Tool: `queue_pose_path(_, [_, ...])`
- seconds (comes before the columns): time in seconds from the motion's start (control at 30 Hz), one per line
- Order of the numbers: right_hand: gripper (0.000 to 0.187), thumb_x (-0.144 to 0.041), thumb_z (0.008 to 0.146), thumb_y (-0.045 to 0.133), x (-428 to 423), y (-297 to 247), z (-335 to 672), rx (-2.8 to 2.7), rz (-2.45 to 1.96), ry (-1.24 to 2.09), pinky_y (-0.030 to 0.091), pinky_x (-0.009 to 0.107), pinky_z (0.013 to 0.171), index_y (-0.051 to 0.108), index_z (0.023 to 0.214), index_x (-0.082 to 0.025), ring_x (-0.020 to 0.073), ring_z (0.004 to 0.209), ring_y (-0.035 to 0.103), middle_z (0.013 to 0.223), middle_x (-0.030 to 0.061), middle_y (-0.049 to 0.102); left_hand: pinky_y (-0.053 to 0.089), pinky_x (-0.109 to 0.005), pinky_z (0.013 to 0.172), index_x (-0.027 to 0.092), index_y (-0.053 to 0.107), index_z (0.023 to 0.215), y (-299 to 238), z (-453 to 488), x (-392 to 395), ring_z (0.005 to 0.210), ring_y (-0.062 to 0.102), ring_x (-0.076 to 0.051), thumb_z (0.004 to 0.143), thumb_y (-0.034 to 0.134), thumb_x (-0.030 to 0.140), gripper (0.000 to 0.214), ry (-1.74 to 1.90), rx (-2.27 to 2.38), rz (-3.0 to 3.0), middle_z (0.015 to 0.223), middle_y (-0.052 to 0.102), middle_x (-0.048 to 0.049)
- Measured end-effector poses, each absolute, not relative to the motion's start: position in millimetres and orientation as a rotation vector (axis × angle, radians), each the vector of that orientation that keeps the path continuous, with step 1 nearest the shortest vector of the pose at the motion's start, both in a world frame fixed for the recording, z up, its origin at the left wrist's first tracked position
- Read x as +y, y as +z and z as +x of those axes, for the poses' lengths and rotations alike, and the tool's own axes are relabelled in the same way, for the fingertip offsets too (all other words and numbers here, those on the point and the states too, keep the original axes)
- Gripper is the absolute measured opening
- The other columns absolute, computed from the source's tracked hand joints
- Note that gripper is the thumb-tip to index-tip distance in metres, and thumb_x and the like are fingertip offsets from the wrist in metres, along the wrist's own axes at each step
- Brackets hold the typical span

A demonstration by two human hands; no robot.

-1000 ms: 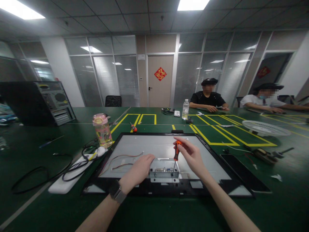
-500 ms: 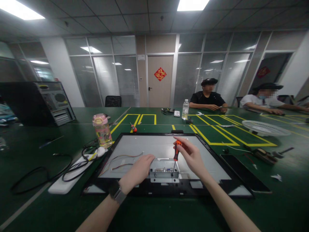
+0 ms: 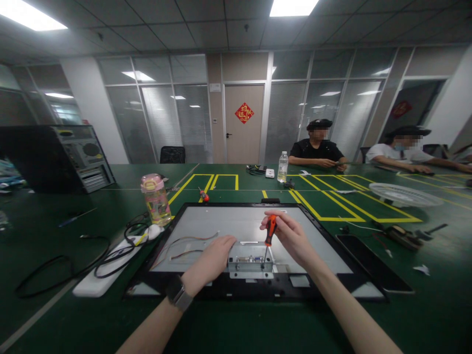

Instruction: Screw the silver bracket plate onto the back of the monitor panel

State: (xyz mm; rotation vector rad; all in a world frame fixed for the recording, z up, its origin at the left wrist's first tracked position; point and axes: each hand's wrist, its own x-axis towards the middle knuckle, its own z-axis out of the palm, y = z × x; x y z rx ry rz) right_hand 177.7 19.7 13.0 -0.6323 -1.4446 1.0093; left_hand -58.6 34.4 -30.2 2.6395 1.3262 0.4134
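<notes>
A monitor panel (image 3: 221, 221) lies face down on the green table, its grey metal back up in a black frame. A small metal connector bracket (image 3: 250, 265) sits at its near edge. My right hand (image 3: 291, 238) is closed round an orange-handled screwdriver (image 3: 270, 235), held upright with its tip on the bracket's right side. My left hand (image 3: 209, 260) rests palm down on the panel, fingertips touching the bracket's left end, fingers loosely together. A watch is on that wrist. Thin coloured wires (image 3: 184, 246) run across the panel to the left.
A pink bottle (image 3: 156, 198), black cables (image 3: 73, 265) and a white slab (image 3: 106, 270) lie left. A PC case (image 3: 73, 157) stands far left. A second screwdriver (image 3: 202, 195), a water bottle (image 3: 282, 167), a fan grille (image 3: 405, 195) and a black panel (image 3: 372, 268) lie around. Two people sit at the far right.
My right hand's fingers have shifted a little on the screwdriver handle, as if turning it. The left hand and the panel have stayed put.
</notes>
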Motion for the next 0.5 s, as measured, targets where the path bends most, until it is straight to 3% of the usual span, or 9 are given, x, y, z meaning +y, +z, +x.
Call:
queue_pose_path(0.1, [0.031,-0.051,0.088,0.053,19.7,12.9,178.2,-1.461,-0.641,0.997,0.052,0.041,0.084,0.065,0.099,-0.024,0.023,0.09,0.066,0.093,0.0069,0.069,0.033,-0.036,0.108,0.017,0.049,0.128,-29.6,-58.7,33.8,0.123,0.049,-0.019,0.081,0.035,-0.001,0.052,0.418,1.326,2.639,0.133,0.053,-0.0098])
queue_pose_path(0.2, [0.032,-0.053,0.081,0.063,20.0,11.1,180.5,-1.473,-0.705,0.956,0.053,0.039,0.082,0.068,0.095,-0.025,0.0224,0.088,0.065,0.096,0.0056,0.068,0.034,-0.036,0.108,0.016,0.049,0.128,-29.0,-58.3,33.4,0.123,0.049,-0.02,0.081,0.034,-0.001,0.052,0.403,1.333,2.646,0.133,0.054,-0.0102])
queue_pose_path(0.37, [0.036,-0.046,0.087,0.058,18.7,14.5,183.0,-1.543,-0.739,0.904,0.052,0.039,0.083,0.063,0.115,-0.024,0.0215,0.086,0.065,0.088,0.0049,0.069,0.035,-0.036,0.107,0.017,0.051,0.125,-30.4,-57.3,34.9,0.121,0.05,-0.019,0.082,0.033,0.001,0.05,0.405,1.339,2.644,0.13,0.056,-0.0093])
queue_pose_path(0.5, [0.035,-0.042,0.092,0.051,18.1,15.9,181.1,-1.623,-0.743,0.762,0.052,0.039,0.083,0.06,0.119,-0.023,0.0219,0.087,0.065,0.091,0.0064,0.069,0.035,-0.036,0.107,0.016,0.05,0.126,-33.4,-57.9,36.9,0.121,0.05,-0.02,0.082,0.034,0.0,0.05,0.414,1.331,2.648,0.13,0.056,-0.0099])
